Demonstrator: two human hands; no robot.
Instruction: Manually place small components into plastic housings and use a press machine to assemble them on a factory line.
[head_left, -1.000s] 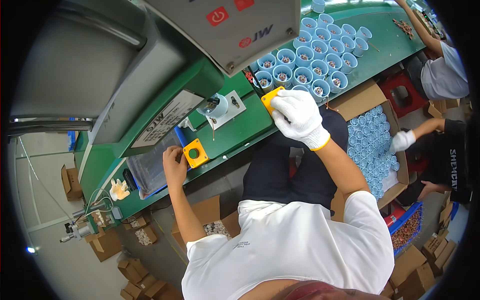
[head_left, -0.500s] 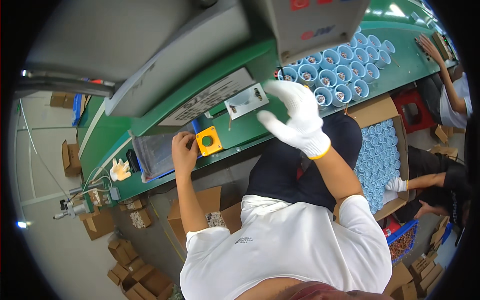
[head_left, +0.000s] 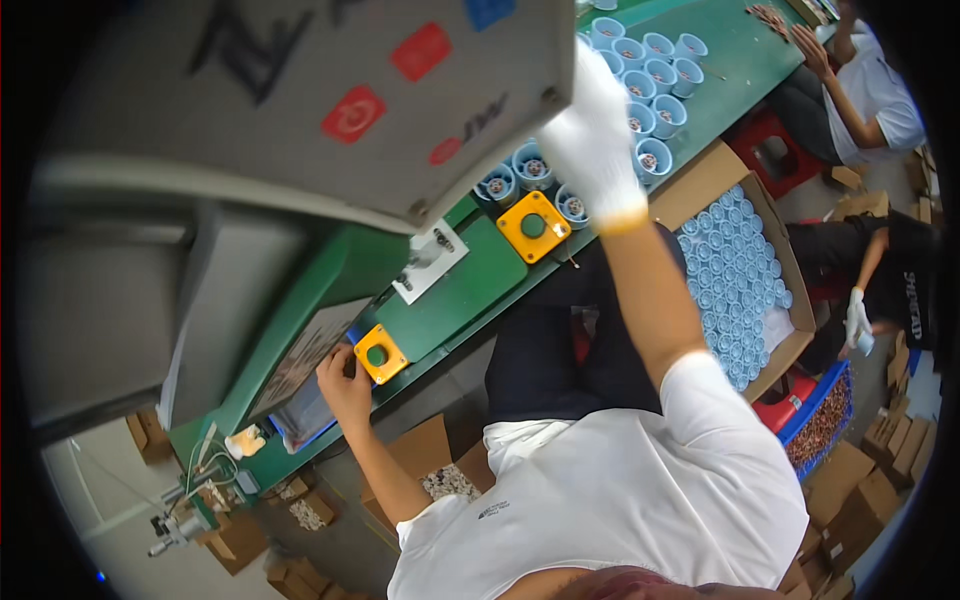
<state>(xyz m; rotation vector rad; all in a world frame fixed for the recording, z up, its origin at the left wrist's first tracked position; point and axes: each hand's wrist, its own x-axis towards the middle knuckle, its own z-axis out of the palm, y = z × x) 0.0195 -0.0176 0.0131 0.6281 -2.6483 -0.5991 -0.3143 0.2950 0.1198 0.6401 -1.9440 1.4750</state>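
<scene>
My bare left hand (head_left: 345,385) is at the bench edge, its fingers bent against the side of a yellow push-button box (head_left: 380,354) with a green button. My right hand (head_left: 592,140), in a white glove with a yellow cuff, reaches over a group of light blue cups (head_left: 638,86) with small metallic-looking parts inside. Blur and the machine head (head_left: 400,110) hide its fingertips, so I cannot tell whether it holds a cup. A second yellow push-button box (head_left: 534,227) stands between my hands. Near it, a metal plate (head_left: 432,262) lies beneath the machine.
A carton (head_left: 785,340) of stacked light blue cups stands to my right. Beyond it, a co-worker's gloved hand (head_left: 858,320) holds a cup near a blue crate (head_left: 820,420) of small parts. Another person (head_left: 860,100) sits at the bench's far right. An open carton (head_left: 415,455) stands below my left arm.
The view has turned, and the second button box now shows. My right hand has moved away from the metal plate to the cups, up and rightward. My left hand stays by its button box.
</scene>
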